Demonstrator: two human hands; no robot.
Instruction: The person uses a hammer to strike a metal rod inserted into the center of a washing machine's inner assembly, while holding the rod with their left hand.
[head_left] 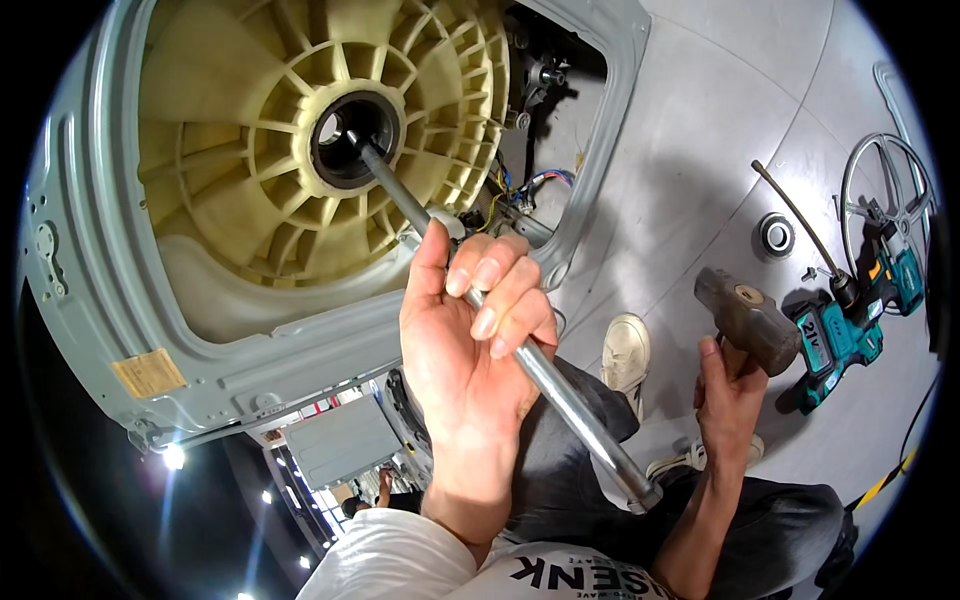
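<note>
My left hand (pixel 465 365) is wrapped around a long steel rod (pixel 585 415), palm turned up. The rod's far end reaches into the dark round hub opening (pixel 350 162) of a cream plastic washing machine tub (pixel 225 90); its exact contact inside is hard to make out. Toward my lap, the near end points free. My right hand (pixel 728 405) grips a hammer (pixel 745 318) by its handle, just below the heavy, worn head. The hammer is raised to the right, apart from the rod.
A grey metal machine cabinet (pixel 95 250) frames the tub, with coloured wires (pixel 535 182) at its lower right. On the floor to the right are a ring bearing (pixel 776 236), a teal cordless drill (pixel 835 345) with a long bit, and a spoked pulley wheel (pixel 885 145). Another person (pixel 370 500) is behind.
</note>
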